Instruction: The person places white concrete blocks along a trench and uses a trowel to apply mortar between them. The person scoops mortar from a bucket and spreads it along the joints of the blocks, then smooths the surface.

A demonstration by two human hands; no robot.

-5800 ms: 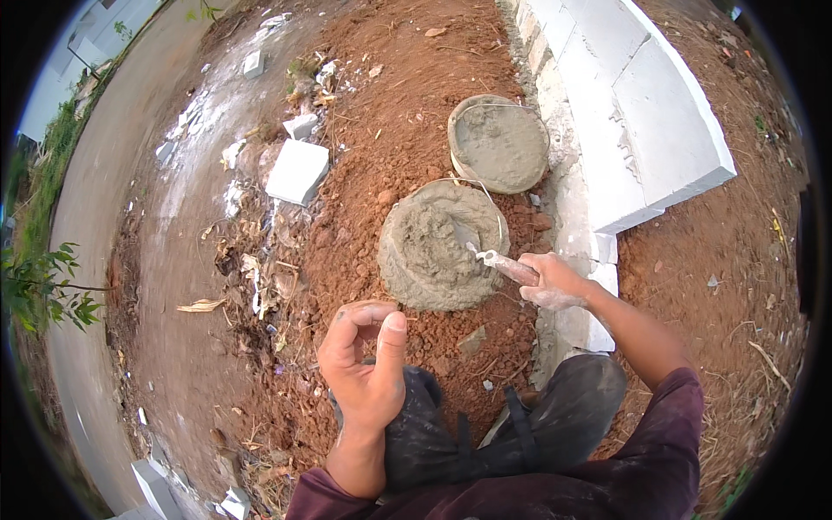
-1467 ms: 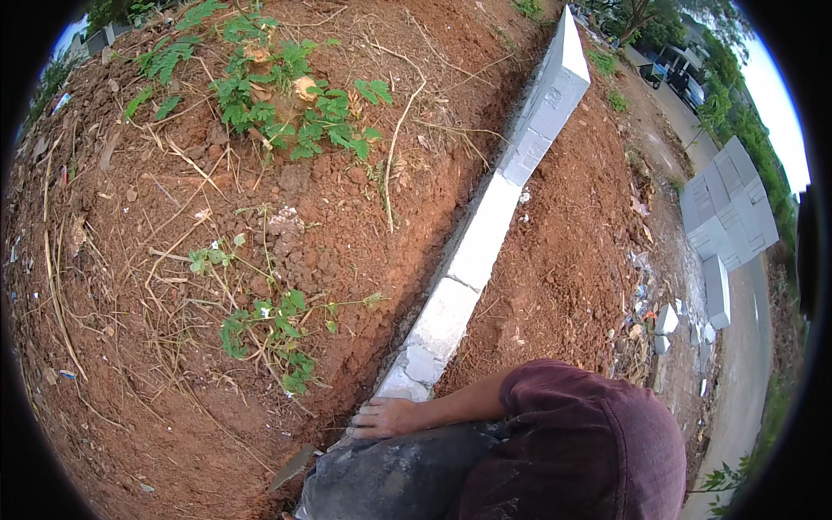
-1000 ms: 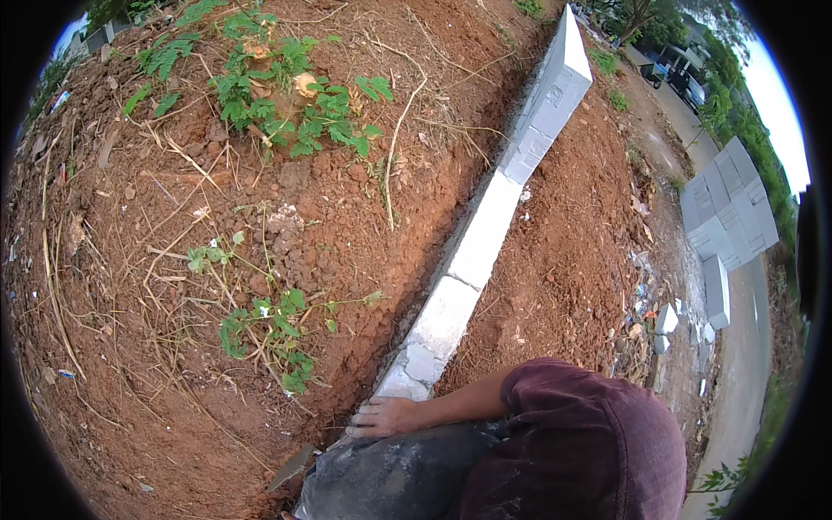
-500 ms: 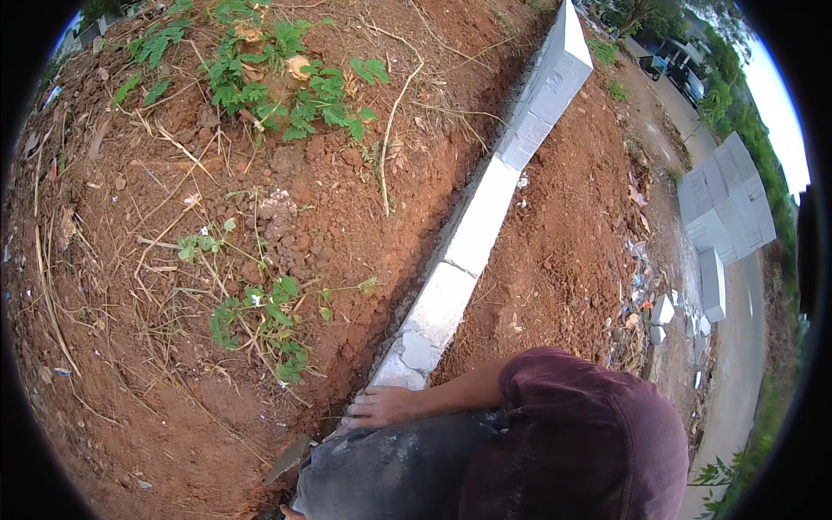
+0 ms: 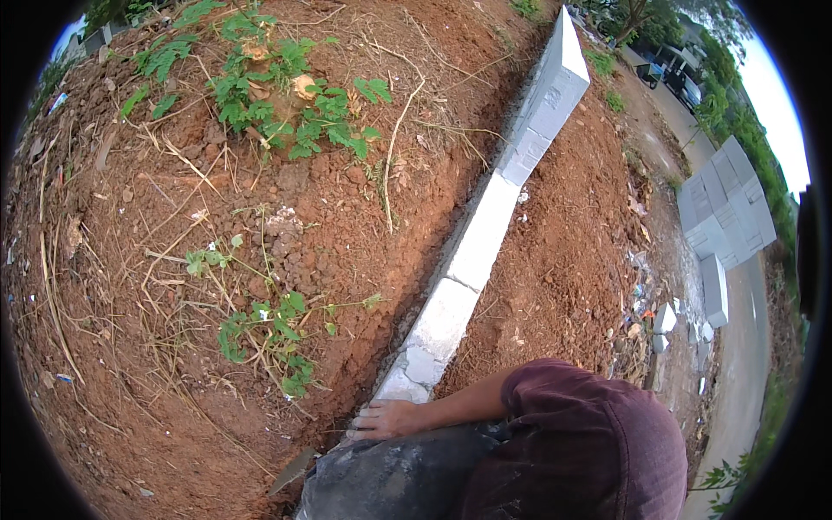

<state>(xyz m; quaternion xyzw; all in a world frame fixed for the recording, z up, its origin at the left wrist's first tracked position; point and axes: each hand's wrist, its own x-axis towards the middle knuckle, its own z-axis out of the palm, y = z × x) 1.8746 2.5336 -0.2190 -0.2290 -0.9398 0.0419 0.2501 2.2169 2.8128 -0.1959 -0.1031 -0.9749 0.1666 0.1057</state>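
My right hand (image 5: 386, 418) lies on the near end of the low row of white blocks (image 5: 463, 286), its fingers flat and slightly apart, gripping nothing. The blocks run up and to the right along a narrow soil trench, with grey mortar along their left side. My dark, dust-marked trousers (image 5: 390, 477) are bent just below the hand, beside my maroon shirt (image 5: 589, 442). A grey flat piece, possibly a trowel blade (image 5: 290, 472), shows left of my knee; what holds it is hidden. My left hand is out of view.
A reddish soil bank (image 5: 156, 286) with green plants (image 5: 260, 104) and dry roots is on the left. At the right are stacked white blocks (image 5: 724, 204), broken pieces (image 5: 665, 319), scattered litter and a paved road (image 5: 737, 373). Parked vehicles (image 5: 689, 87) and trees are farther off.
The mortar buckets and hand-held trowel seen 5.8 seconds ago have left the view, which turned to the block row. Recently my right hand has stayed put; fingertips at the bottom edge are now hidden.
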